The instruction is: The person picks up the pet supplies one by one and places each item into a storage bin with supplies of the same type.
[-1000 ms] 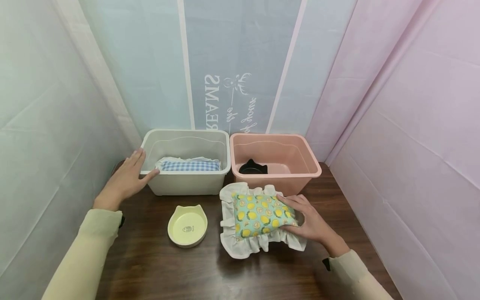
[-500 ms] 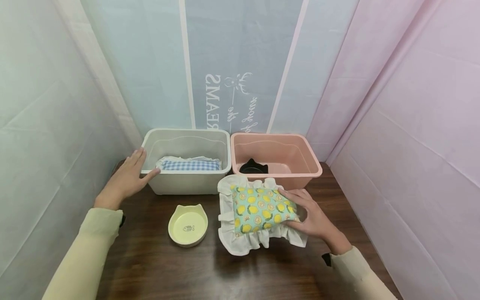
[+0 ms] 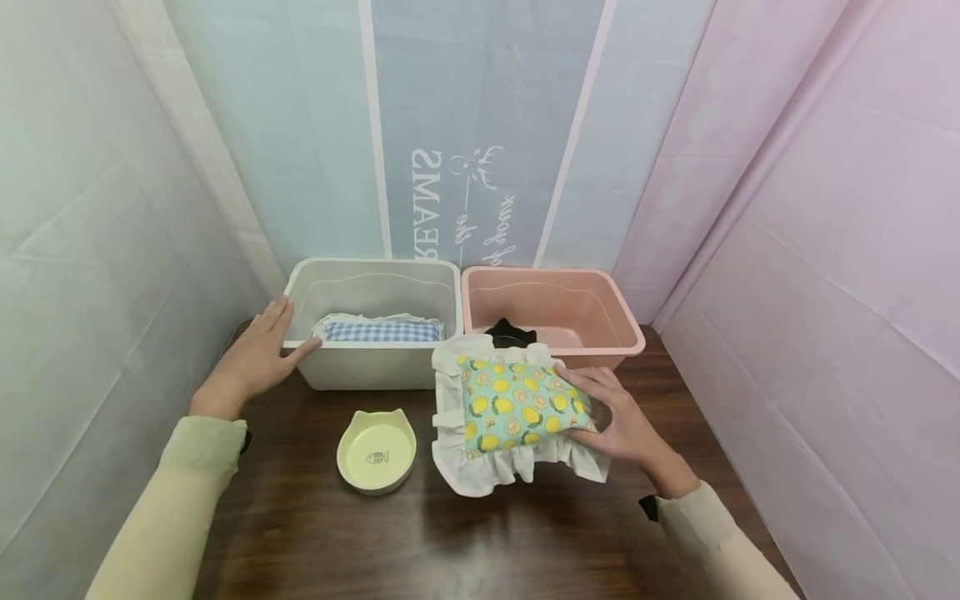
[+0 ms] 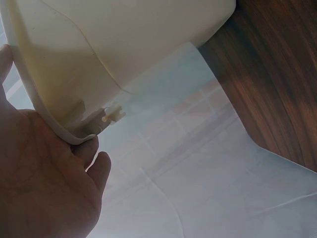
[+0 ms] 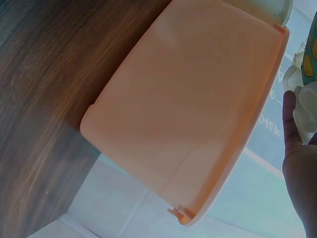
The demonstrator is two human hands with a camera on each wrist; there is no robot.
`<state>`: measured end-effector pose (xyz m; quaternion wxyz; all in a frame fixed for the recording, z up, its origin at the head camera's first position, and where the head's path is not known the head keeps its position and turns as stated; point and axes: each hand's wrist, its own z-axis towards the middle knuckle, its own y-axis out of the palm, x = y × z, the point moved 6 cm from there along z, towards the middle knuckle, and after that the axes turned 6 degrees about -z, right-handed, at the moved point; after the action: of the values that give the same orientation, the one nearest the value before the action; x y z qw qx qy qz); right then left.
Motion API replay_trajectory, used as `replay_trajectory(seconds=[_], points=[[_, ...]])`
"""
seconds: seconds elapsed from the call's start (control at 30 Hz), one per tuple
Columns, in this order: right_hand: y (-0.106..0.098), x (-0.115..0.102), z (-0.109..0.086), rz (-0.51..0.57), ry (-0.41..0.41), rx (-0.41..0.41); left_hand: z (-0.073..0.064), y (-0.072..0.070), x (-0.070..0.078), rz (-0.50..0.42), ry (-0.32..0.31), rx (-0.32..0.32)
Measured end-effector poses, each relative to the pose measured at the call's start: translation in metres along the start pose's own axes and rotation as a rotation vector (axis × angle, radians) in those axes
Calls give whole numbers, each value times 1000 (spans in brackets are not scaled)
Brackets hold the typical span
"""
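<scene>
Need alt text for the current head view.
A right hand grips a ruffled lemon-print cushion near a pink bin containing a black dish. The left hand touches a grey bin holding a blue-checked cushion. A yellow cat-eared bowl sits on the wooden table.

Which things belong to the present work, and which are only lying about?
Apparently in use: lemon cushion, in the right hand; grey bin, touched by the left hand.
Perhaps lying about, untouched by hands: yellow bowl, pink bin, black bowl, blue checked cushion.
</scene>
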<state>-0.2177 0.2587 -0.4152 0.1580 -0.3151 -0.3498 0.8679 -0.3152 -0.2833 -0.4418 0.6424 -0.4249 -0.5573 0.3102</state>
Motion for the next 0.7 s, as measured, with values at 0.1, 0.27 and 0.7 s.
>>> replay_trajectory(seconds=[0.1,0.27,0.7], points=[[-4,-13,9,3,-13,15,0,1,-1,-2,3,0],[-2,-9,15,-12,12,28,0,1,0,3,14,9],[8,18,27,-46,76,9,0,1,1,2,-2,8]])
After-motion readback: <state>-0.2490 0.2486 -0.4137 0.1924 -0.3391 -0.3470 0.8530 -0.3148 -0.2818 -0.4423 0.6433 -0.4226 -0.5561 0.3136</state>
